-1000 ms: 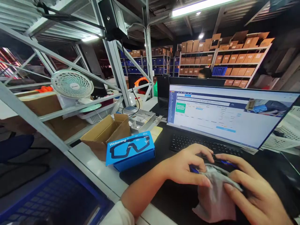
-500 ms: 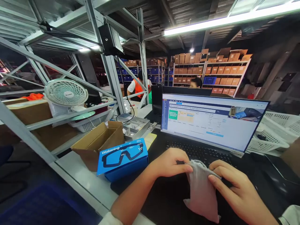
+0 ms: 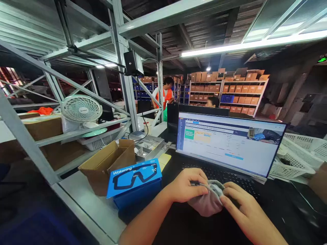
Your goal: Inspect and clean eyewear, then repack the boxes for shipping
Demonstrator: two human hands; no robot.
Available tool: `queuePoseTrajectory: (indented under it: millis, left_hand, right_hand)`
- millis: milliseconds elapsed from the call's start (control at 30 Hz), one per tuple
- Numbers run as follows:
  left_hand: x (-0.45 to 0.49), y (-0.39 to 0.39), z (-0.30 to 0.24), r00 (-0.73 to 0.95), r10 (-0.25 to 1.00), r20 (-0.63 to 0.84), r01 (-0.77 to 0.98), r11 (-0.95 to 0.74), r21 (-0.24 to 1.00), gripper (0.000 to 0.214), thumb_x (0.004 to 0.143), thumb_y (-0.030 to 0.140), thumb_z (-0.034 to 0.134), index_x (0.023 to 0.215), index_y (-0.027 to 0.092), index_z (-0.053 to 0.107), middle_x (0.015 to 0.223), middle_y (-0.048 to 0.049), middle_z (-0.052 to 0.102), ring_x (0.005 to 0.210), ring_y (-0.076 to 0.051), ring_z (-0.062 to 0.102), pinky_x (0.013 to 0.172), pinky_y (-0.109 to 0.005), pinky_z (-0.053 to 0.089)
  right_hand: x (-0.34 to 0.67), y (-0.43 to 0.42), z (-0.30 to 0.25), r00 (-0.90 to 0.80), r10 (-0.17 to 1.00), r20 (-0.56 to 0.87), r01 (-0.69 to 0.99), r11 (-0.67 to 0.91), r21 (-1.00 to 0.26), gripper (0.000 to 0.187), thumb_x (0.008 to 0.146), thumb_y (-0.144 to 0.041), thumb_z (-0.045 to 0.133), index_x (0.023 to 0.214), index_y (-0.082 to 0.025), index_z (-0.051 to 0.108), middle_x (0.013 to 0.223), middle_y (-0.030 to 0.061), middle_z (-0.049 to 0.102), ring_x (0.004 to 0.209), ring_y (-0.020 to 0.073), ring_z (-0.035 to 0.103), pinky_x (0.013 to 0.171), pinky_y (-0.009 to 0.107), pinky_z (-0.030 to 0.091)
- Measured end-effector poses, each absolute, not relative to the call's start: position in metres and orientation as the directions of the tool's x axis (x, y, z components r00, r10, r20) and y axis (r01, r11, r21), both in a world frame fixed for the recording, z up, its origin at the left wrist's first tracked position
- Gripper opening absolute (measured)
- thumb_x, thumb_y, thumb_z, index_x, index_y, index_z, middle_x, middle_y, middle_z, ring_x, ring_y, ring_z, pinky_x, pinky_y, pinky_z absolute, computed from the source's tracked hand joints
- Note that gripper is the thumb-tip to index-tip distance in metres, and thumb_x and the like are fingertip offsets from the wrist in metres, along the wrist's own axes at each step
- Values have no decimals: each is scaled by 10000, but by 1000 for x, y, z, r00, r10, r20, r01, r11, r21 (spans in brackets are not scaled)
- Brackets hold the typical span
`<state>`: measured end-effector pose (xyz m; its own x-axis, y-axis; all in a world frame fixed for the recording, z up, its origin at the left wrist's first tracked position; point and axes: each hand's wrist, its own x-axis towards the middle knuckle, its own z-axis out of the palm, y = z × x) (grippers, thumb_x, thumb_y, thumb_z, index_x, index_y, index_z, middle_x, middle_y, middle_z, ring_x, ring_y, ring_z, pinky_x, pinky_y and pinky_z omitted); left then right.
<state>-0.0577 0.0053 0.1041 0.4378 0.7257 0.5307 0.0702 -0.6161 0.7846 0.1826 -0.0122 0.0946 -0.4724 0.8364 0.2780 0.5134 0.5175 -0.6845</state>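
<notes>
A small grey cloth pouch (image 3: 206,205) is held between my two hands in front of the keyboard (image 3: 230,180). Thumb and fingers of my left hand (image 3: 190,185) pinch the left side of its rim. My right hand (image 3: 237,200) grips the right side of the rim, fingers closed on the fabric. The pouch's mouth faces up and is partly spread; whatever lies inside cannot be made out. To the left of my left forearm sits a blue box (image 3: 136,182) marked "Wakening", with a glasses outline on its lid.
An open cardboard box (image 3: 107,163) stands behind the blue box, beside a metal parts tray (image 3: 150,146). A monitor (image 3: 227,139) rises behind the keyboard. White baskets (image 3: 293,163) are at right, a fan (image 3: 81,108) at left. A person in an orange vest (image 3: 165,93) stands beyond.
The pouch hung long between my hands before; now its lower part is drawn up and it looks shorter and bunched. My view has tilted slightly upward.
</notes>
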Motion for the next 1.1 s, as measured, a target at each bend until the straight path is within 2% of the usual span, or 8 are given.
queuePoseTrajectory:
  millis: [167,367,500,567,633,733,833,1100]
  left_hand:
    - [-52,5,100,454,713,535,113,-641,759,167,841,325,748,913,184,804,901,-83,710,809,-171,661,761,-288,518]
    - [-41,4,93,326,680,656,139,-721,678,147,846,328,746,895,202,802,847,-70,679,785,-167,632,749,-298,510]
    - [-33,5,84,233,668,707,146,-742,654,204,865,400,729,867,204,788,957,-86,646,867,-182,629,784,-311,520]
    - [-31,7,78,224,680,698,160,-732,662,289,888,451,694,1055,223,755,1069,-98,649,971,-211,636,866,-346,524]
    - [-32,10,74,277,723,633,207,-688,695,552,877,523,686,1347,245,599,1252,-120,624,1136,-258,611,987,-403,496]
    - [-34,16,71,411,777,477,352,-618,703,865,801,589,743,1513,238,400,1492,-144,478,1354,-316,480,1151,-462,376]
    - [-34,24,70,443,814,377,453,-566,689,775,853,563,697,1498,228,426,1513,-131,467,1384,-309,452,1184,-454,335]
    - [-32,38,56,538,781,318,464,-589,662,634,961,563,528,1488,219,456,1460,-120,537,1313,-288,527,1108,-400,406]
  right_hand:
    - [177,-11,91,-463,843,273,501,503,-704,360,934,-531,596,1186,-298,707,1351,53,598,1236,255,572,999,321,493]
    - [167,-5,90,-487,797,357,311,540,-782,351,996,-497,500,1117,-290,755,1024,52,678,964,214,643,861,319,515]
    - [159,2,83,-402,785,471,164,568,-807,360,1009,-461,485,996,-271,791,960,50,684,906,196,647,788,287,502]
    - [159,6,80,-301,803,515,132,570,-811,346,996,-451,513,946,-256,794,941,48,693,889,196,649,777,282,497]
    - [164,10,78,-162,835,527,133,547,-826,329,977,-455,550,909,-241,790,923,42,699,879,197,649,772,279,492]
    - [180,14,79,81,863,499,139,486,-863,316,947,-480,599,895,-222,772,885,27,702,859,197,639,767,279,483]
    - [194,21,78,266,865,426,31,434,-900,326,924,-514,627,923,-217,760,863,14,708,828,191,627,754,285,484]
    - [193,40,77,282,946,160,-471,282,-836,378,736,-536,813,906,-201,772,866,39,756,839,227,688,745,329,558]
